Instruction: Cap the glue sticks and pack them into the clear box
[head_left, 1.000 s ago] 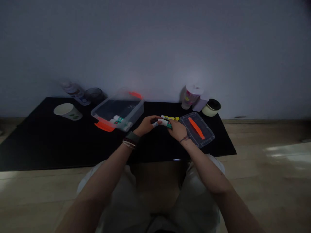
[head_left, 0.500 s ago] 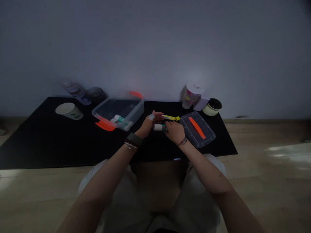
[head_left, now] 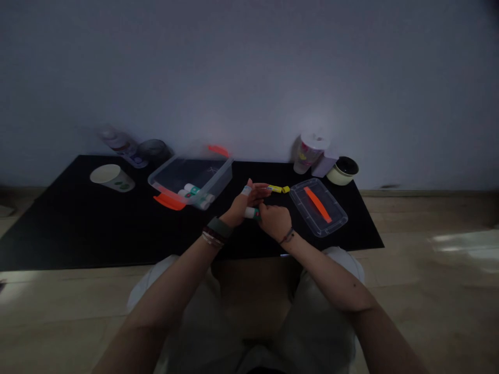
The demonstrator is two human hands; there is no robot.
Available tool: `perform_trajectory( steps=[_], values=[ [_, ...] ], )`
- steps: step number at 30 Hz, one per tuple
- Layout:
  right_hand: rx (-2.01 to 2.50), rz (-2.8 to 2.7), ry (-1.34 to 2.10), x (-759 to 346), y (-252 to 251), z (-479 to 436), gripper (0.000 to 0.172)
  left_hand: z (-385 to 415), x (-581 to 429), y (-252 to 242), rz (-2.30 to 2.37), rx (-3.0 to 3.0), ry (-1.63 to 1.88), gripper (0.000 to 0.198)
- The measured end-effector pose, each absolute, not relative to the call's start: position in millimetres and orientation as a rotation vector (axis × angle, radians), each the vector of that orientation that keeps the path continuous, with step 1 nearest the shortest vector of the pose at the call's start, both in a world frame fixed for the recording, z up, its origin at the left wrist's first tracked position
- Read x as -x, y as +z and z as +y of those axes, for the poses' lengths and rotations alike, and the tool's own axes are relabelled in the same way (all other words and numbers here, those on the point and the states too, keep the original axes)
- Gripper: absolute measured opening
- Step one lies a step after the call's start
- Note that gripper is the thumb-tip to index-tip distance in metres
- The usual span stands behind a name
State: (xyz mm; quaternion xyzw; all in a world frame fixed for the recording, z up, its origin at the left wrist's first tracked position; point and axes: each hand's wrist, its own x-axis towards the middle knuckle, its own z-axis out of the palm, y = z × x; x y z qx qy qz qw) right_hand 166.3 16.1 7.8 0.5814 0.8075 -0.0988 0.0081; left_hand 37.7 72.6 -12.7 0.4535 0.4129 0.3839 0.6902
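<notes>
My left hand [head_left: 244, 200] is raised with its fingers spread, and a pale band circles one finger. It holds nothing I can see. My right hand [head_left: 275, 221] is shut on a white glue stick with a green band [head_left: 251, 212], which reaches across to just below my left palm. A little beyond the fingertips of my left hand, a slim yellow marker [head_left: 276, 189] lies on the black mat [head_left: 117, 228]. To the left, a clear plastic box with orange latches [head_left: 161, 177] holds a few similar white-and-green sticks [head_left: 193, 193].
A clear lid with an orange strip [head_left: 317, 206] lies right of my hands. A paper cup [head_left: 112, 177] lies on its side at left, with a bottle [head_left: 119, 143] and dark roll [head_left: 154, 150] behind. A plastic cup [head_left: 312, 153], purple box [head_left: 323, 165] and bowl [head_left: 343, 170] stand back right.
My left hand has let go of the white stick and lifted away, turning its palm upward. My right hand keeps hold of the stick and has shifted slightly toward me.
</notes>
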Motion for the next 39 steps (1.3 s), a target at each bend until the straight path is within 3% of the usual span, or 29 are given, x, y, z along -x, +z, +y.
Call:
perform_trajectory(
  steps=[15, 21, 24, 32, 36, 39],
  values=[
    [-1.830, 2.453, -0.258, -157.5, 13.1, -0.8, 0.029, 54.7, -37.5, 4.9, 0.810, -0.976, 0.830, 0.067],
    [-2.022, 2.374, -0.465, -167.7, 25.9, 14.8, 0.031, 57.0, -46.6, 13.8, 0.760, -0.749, 1.146, 0.057],
    [-2.182, 2.337, -0.594, -176.6, 27.5, 25.6, 0.031, 51.6, -53.5, 10.8, 0.771, -0.861, 1.234, 0.046],
    [-2.280, 2.275, -0.647, -177.8, 19.2, 29.6, 0.033, 38.3, -62.8, -4.9, 0.898, -1.191, 1.238, 0.045],
    [-2.247, 2.344, -1.065, -181.6, 15.3, 31.3, 0.016, 39.8, -57.8, -3.7, 0.852, -1.202, 1.190, 0.048],
    [-2.073, 2.151, -1.906, -187.3, 14.5, 30.8, 0.022, 40.5, -51.4, 2.6, 0.751, -1.189, 1.085, 0.046]
  ],
)
